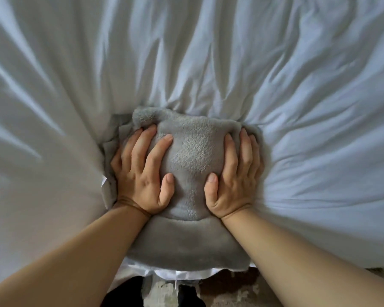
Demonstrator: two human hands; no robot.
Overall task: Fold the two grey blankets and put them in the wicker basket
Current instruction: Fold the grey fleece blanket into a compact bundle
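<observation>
Together, left hand (142,171) and right hand (233,176) grip the grey blanket (193,151), fingers (142,142) splayed.

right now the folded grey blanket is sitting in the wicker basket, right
Wrong place: the folded grey blanket is sitting on the white bedding, as the head view shows.

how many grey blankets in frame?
1 for certain: a folded grey blanket on the white bedsheet at the near edge, gripped by left hand and right hand. The layers beneath may be a second one; can't tell.
</observation>
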